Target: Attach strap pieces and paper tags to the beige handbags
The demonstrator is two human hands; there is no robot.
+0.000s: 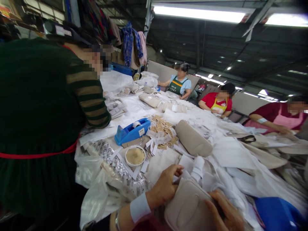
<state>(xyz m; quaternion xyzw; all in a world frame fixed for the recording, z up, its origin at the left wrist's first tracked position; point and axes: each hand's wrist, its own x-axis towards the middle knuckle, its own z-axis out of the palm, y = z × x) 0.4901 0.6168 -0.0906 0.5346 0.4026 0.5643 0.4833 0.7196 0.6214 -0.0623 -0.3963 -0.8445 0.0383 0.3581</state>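
Observation:
A beige handbag [185,205] is tilted up close in front of me. At its upper left edge, my left hand [165,183] has curled fingers, with the thumb side against the bag. My right hand [226,208] grips the bag's right side, thumb on the front and fingers behind. A white-wrapped strap or handle [198,168] sticks up beyond the bag's top. Another beige bag [193,138] lies on the table just past it. White wrapping sheets spread around both.
A blue tape dispenser [132,131], a round tub of tan paste [135,156] and a pile of tags with strings [165,131] lie left of centre. A co-worker in dark green [43,112] leans in at left. Several others sit across the table. A blue object [279,213] is at lower right.

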